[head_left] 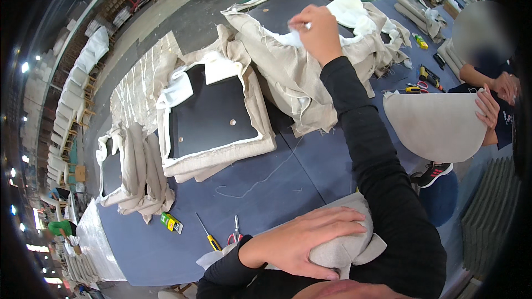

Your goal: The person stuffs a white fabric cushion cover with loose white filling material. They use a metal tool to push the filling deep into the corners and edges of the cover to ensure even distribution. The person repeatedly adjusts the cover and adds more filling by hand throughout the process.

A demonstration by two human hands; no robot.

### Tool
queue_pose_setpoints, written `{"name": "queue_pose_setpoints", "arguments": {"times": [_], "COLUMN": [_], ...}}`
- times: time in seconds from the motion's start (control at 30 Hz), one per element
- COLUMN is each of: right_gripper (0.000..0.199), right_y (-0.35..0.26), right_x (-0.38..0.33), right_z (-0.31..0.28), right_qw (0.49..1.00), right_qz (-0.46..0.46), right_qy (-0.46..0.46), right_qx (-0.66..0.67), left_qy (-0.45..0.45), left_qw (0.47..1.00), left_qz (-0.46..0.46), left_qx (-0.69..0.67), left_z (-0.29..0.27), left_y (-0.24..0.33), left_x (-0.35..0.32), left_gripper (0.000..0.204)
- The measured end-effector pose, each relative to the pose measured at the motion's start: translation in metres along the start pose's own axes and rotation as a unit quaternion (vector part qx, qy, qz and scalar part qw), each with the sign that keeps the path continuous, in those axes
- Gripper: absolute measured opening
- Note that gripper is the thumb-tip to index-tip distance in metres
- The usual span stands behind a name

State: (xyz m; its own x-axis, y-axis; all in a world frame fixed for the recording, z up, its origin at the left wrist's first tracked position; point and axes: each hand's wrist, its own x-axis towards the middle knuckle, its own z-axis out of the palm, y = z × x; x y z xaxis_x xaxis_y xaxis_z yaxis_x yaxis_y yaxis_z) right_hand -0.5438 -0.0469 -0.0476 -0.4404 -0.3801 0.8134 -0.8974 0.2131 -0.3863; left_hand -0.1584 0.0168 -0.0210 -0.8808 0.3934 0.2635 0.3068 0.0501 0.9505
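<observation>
My left hand [310, 241] lies curved over the rounded end of a beige fabric-covered cushion [338, 249] close to my body, holding it. Its thumb hangs over the near side. My right arm stretches far across the table, and the right hand [320, 36] is closed in a pinch, slightly blurred, with a small white bit showing at the fingers. Below it lies an upholstered panel [282, 11] with a black back, white lining and loose beige fabric. Another such panel [213, 113] lies stacked to the left, with white flaps folded over its black back.
A yellow-handled screwdriver [210, 238], red scissors [235, 232] and a small green-yellow box [172, 222] lie on the blue-grey table [277, 182]. More covered panels [136, 169] stand left. At right, a co-worker holds a half-round beige cushion [438, 124] near tools [429, 77].
</observation>
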Motion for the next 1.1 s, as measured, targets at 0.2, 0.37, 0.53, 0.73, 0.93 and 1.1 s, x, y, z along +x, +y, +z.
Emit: {"name": "queue_pose_setpoints", "arguments": {"times": [0.2,0.37,0.53,0.73,0.93,1.1], "right_gripper": [0.025,0.027,0.023,0.019,0.02,0.02], "right_y": [-0.073,-0.129,-0.171,-0.198,-0.207,-0.22], "right_x": [0.061,0.02,-0.085,-0.211,-0.234,-0.245], "right_z": [-0.098,-0.179,-0.22,-0.232,-0.244,-0.249], "right_qw": [0.901,0.898,0.884,0.837,0.848,0.858], "right_qz": [0.105,0.101,0.188,0.327,0.306,0.288], "right_qy": [0.132,-0.057,-0.101,-0.248,-0.231,-0.213], "right_qx": [0.4,0.424,0.415,0.362,0.365,0.368], "left_qy": [0.018,0.07,0.152,0.198,0.158,0.177], "left_qw": [0.999,0.993,0.975,0.972,0.986,0.982], "left_qz": [-0.019,-0.023,-0.056,-0.037,-0.008,0.067], "left_qx": [0.024,0.096,0.152,0.122,0.051,0.0], "left_z": [0.008,0.024,0.041,0.058,0.082,0.103], "left_y": [0.015,0.031,0.036,0.022,0.022,0.018], "left_x": [-0.013,-0.014,-0.03,-0.044,-0.059,-0.071], "left_gripper": [0.087,0.078,0.078,0.09,0.086,0.07]}}
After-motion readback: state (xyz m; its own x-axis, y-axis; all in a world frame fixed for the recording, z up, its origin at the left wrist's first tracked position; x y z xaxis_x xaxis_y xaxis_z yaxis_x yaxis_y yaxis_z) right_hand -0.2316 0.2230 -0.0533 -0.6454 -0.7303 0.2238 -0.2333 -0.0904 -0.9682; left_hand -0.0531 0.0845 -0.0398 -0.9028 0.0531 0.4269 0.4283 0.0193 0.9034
